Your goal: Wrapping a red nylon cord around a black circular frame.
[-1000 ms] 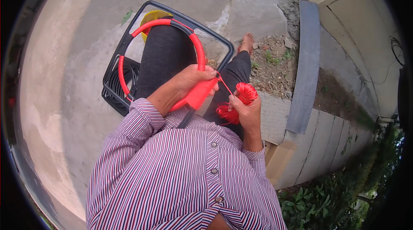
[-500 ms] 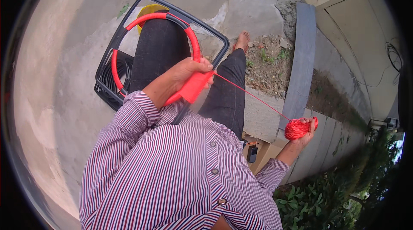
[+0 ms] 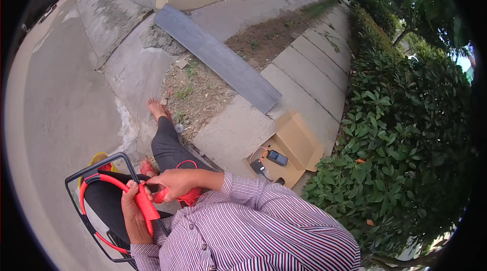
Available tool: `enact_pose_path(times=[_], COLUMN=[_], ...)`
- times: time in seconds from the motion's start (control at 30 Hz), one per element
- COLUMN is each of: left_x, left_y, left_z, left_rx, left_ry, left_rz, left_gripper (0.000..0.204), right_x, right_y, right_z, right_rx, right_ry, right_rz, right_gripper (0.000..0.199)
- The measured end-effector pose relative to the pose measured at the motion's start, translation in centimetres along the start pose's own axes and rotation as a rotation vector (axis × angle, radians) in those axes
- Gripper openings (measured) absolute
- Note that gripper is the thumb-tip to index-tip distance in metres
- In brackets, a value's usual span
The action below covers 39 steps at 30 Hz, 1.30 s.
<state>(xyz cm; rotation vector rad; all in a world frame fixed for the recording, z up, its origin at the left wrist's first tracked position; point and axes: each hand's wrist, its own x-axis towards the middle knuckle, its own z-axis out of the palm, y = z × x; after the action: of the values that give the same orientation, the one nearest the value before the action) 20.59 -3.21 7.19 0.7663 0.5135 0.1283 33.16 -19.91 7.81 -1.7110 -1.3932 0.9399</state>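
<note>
A black hoop with red-wrapped stretches (image 3: pixel 82 195) rests over my left thigh, at the lower left. My left hand (image 3: pixel 133 205) is closed round its side, beside a broad band of tightly wound red cord (image 3: pixel 146 204). Close against it, my right hand (image 3: pixel 176 182) has its fingers bent at the band's upper end. A loose bundle of red cord (image 3: pixel 190 198) shows beneath that hand, partly hidden by it, and a loop of cord curves above the wrist. Around the hoop stands a black rectangular tube frame (image 3: pixel 72 205).
An open cardboard box (image 3: pixel 304 141) holding a dark handheld device (image 3: pixel 277 157) and cables lies to the right. Beyond is a long grey plank (image 3: pixel 218 58) on the ground. Leafy bushes (image 3: pixel 395 169) line the right side. A yellow container (image 3: pixel 97 158) is partly hidden behind the frame.
The view has swung to the right. My right hand, earlier stretched far out with the cord ball and a taut strand, is now drawn in beside my left hand, which still grips the hoop.
</note>
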Motion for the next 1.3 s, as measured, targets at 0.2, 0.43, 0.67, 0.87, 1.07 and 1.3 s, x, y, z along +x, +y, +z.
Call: enact_pose_path(times=[0.2, 0.43, 0.67, 0.87, 1.07, 1.3], left_x=[0.3, 0.4, 1.0, 1.4, 0.2, 0.6], left_y=[-0.4, -0.4, -0.6, -0.9, 0.5, 0.9], left_z=[-0.7, -1.2, -1.1, -1.7, -1.3, 0.7], left_rx=[-0.034, 0.009, 0.038, 0.031, -0.046, -0.041], left_ry=[-0.050, -0.037, -0.076, -0.025, -0.201, -0.012], left_rz=[0.023, 0.023, 0.035, 0.044, 0.036, -0.048], left_gripper=[0.016, 0.016, 0.022, 0.029, 0.019, 0.015], right_x=[3.7, 5.4, 8.4, 9.2, 4.9, -4.7], right_y=[1.4, -0.8, -1.4, -1.0, -4.9, 4.6], right_z=[-0.8, -1.8, -1.2, -1.4, -5.8, -6.7], right_rx=[-0.206, 0.328, 0.619, -0.091, -0.208, 0.159], right_ry=[0.322, 0.366, 0.336, 0.998, 0.654, 0.100], right_rz=[0.009, -0.106, -0.201, -0.385, -0.028, 0.225], right_gripper=[0.098, 0.103, 0.090, 0.045, 0.036, 0.039])
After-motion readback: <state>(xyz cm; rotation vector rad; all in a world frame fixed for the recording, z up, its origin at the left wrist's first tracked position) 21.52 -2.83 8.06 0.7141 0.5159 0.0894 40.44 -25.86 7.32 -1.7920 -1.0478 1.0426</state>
